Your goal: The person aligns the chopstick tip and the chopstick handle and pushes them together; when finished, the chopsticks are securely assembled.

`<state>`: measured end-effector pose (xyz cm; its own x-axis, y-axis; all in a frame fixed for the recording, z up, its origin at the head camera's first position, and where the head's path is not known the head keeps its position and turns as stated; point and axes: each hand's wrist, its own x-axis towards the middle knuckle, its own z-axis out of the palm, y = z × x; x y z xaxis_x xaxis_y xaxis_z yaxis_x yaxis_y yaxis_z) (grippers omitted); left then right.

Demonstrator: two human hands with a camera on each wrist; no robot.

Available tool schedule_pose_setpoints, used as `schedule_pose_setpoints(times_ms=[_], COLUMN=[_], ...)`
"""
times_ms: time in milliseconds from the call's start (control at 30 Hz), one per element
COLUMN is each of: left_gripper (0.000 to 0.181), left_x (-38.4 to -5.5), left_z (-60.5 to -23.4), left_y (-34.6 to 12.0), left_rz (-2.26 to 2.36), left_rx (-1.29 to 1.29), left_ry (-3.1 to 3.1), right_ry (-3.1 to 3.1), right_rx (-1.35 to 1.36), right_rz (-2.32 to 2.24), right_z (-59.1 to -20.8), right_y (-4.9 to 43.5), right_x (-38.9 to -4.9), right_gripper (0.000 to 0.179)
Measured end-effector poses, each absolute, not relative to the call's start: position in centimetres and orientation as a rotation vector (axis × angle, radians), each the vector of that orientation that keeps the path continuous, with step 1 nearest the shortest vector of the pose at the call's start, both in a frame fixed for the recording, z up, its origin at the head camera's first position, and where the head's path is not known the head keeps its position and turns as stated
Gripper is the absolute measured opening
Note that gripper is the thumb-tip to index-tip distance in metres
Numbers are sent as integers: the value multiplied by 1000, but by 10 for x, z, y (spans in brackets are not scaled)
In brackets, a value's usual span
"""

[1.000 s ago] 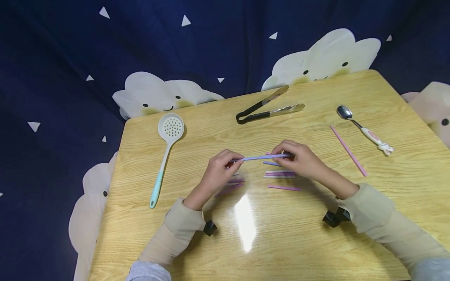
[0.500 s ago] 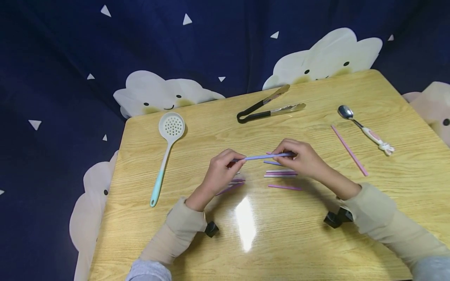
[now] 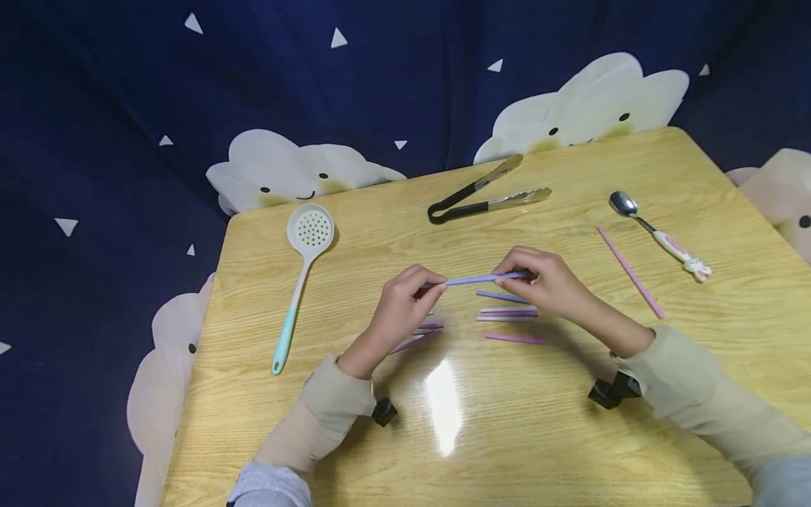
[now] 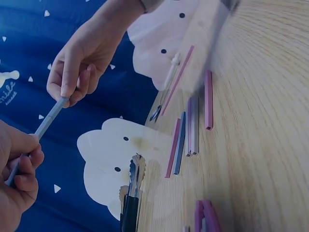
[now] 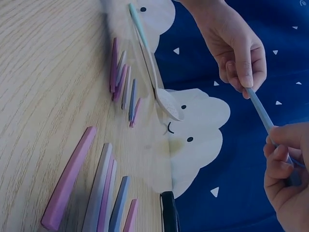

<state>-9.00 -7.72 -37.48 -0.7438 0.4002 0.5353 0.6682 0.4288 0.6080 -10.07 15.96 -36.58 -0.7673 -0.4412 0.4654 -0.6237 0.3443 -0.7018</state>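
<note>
Both hands hold one thin, straight periwinkle-blue stick [image 3: 470,279] level above the wooden table. My left hand [image 3: 405,303] pinches its left end between thumb and fingers. At the other end, my right hand [image 3: 538,278] pinches it in the same way. The middle stretch shows bare between them, with a faint line across it in the left wrist view [image 4: 50,116]. Below the right hand lie short sticks: a blue stick [image 3: 500,296], a white and purple bundle [image 3: 507,314] and a pink stick [image 3: 514,339]. More purple and white sticks [image 3: 418,339] lie partly hidden beside the left hand.
A white slotted skimmer [image 3: 310,229] with a mint handle lies at the left. Black-handled tongs [image 3: 462,210] rest spread at the back. At the right are a long pink stick [image 3: 630,272] and a spoon [image 3: 665,243] with a rabbit handle. A patterned curtain hangs behind the table.
Both hands have risen slightly in the head view with the blue stick still between them. The right hand now covers the pink stick tip seen behind it before.
</note>
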Motion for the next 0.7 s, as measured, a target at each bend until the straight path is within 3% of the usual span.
schedule_pose_setpoints(times_ms=[300,700], left_gripper=[5,10], left_x=[-97,-101], left_z=[-373,-370], left_y=[-79,-79], left_rz=[-1247,-1180], left_rx=[-906,-900], left_ry=[-2393,-2539], right_ry=[-2478,-2530], right_rx=[958,1040], right_rz=[1294,820], right_z=[-364,-363], right_y=[160,166], right_x=[-104,-105], right_gripper=[14,9])
